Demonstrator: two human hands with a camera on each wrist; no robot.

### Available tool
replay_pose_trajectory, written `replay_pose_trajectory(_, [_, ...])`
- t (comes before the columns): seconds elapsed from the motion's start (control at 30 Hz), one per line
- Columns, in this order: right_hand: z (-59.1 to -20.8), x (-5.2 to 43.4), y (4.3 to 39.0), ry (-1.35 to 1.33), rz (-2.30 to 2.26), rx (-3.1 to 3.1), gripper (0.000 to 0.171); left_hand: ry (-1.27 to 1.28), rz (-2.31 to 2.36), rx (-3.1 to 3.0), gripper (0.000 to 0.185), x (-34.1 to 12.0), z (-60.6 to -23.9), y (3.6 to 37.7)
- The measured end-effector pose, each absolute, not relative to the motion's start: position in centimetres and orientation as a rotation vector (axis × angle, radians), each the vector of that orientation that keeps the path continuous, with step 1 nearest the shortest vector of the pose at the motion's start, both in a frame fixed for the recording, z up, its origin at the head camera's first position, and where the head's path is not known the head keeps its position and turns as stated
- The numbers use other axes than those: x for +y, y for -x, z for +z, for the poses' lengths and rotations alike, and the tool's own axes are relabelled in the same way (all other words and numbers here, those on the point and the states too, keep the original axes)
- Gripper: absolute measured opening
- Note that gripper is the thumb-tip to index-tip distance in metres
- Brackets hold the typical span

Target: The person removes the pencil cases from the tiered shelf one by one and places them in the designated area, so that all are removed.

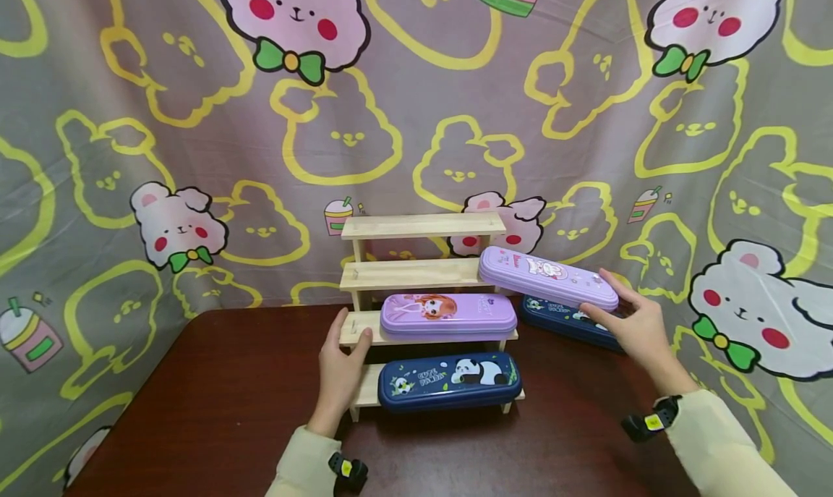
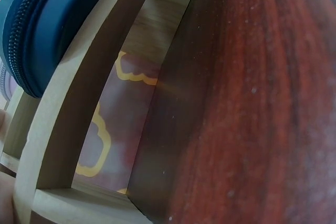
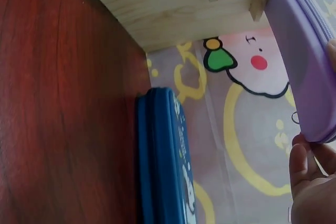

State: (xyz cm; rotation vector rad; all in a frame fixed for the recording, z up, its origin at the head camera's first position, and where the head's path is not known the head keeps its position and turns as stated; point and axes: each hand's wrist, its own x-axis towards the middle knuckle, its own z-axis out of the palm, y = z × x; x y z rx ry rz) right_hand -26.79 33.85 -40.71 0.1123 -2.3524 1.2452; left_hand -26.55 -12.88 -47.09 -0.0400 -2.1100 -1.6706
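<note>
A light wooden tiered shelf (image 1: 416, 274) stands on the table. At its left end my left hand (image 1: 340, 374) grips the second tier from the bottom, thumb at the front and fingers along the side. My right hand (image 1: 641, 330) holds the right end of a lilac pencil case (image 1: 549, 274) with a bunny print. That case slants down to the right, its left end over the second tier from the top. On the tier below lies a purple pencil case (image 1: 449, 316) with a doll-like figure. A navy panda pencil case (image 1: 449, 381) lies on the bottom tier.
Another navy pencil case (image 3: 163, 156) lies on the table right of the shelf, partly hidden in the head view by the lilac case and my hand. The dark red-brown table (image 1: 215, 396) meets a patterned cloth (image 1: 260, 150) behind.
</note>
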Motion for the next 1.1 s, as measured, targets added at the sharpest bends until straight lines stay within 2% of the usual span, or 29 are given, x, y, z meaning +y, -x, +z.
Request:
replay_pose_trajectory(0.63, [-43.1, 37.5, 24.6, -0.002, 1.306, -2.28, 0.067, 0.029, -1.67, -2.119, 0.066, -12.9, -47.2, 26.6])
replay_pose_trajectory(1.1, [-45.1, 39.2, 23.7, 0.131, 1.166, -2.466, 0.076, 0.041, -1.681, -2.116, 0.067, -13.0, -47.2, 26.7])
